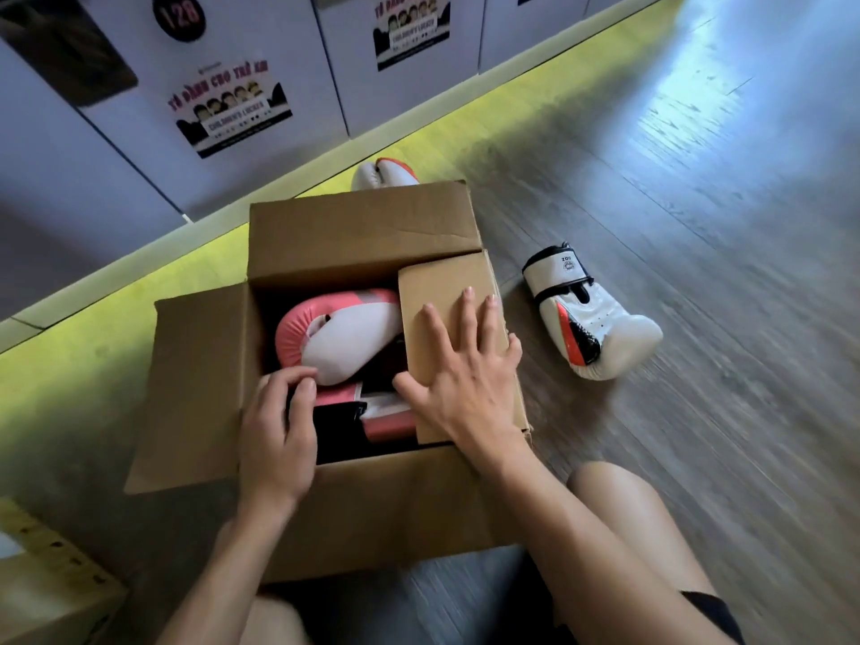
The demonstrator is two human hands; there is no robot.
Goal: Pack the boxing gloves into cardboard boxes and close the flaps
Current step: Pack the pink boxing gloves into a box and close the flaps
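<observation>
At the bottom of the frame the person's bare knees flank the near wall of an open cardboard box (372, 500) that sits on the grey wood-grain floor (698, 225). In the lower left corner a second cardboard box (42, 593) shows only its corner. The left hand (279, 425) reaches over the near rim into the box, its fingers curled loosely against the dark cuff of a glove; whether it actually grips the cuff cannot be told. The right hand (470, 374) lies flat with fingers spread on the right flap (451, 328), pressing it inward over the opening, palm down and holding nothing. The two hands are apart, one at each side of the opening. Inside the box lie pink and white boxing gloves (344, 332), one padded end up in the centre, another pink piece with a black strap beneath it. The left flap (195, 388) folds outward and the far flap (363, 235) stands upright. Right of the box, apart from it on the floor, lies a white boxing glove (591, 318) with black and orange trim. Just behind the far flap another white and orange glove (381, 175) peeks out. Beyond, a yellow-lit strip runs along white lockers (153, 146) bearing printed stickers (232, 116) in the upper left.
</observation>
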